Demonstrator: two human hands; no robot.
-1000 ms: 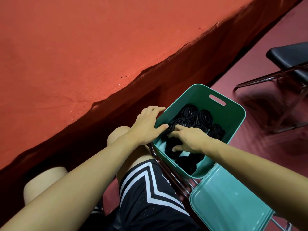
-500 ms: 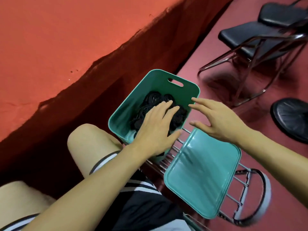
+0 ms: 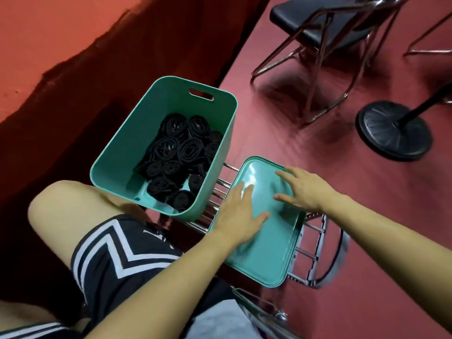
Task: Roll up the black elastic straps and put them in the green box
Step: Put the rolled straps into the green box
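Observation:
The green box (image 3: 117, 152) stands open on a metal wire rack, beside my bare knee. Several rolled black elastic straps (image 3: 178, 157) lie packed inside it. Its green lid (image 3: 266, 250) lies flat on the rack to the right of the box. My left hand (image 3: 238, 214) rests flat on the lid's near left part, fingers straight. My right hand (image 3: 302, 189) hovers over or touches the lid's far right part, fingers spread. Neither hand holds a strap.
A metal wire rack (image 3: 310, 255) carries box and lid. A red cloth-covered table (image 3: 61, 37) runs along the left. On the red floor stand a black chair (image 3: 325, 23) with metal legs and a round black stand base (image 3: 393, 130).
Both hands left the box and moved right onto the lid. The view swung right, showing more floor and the chair.

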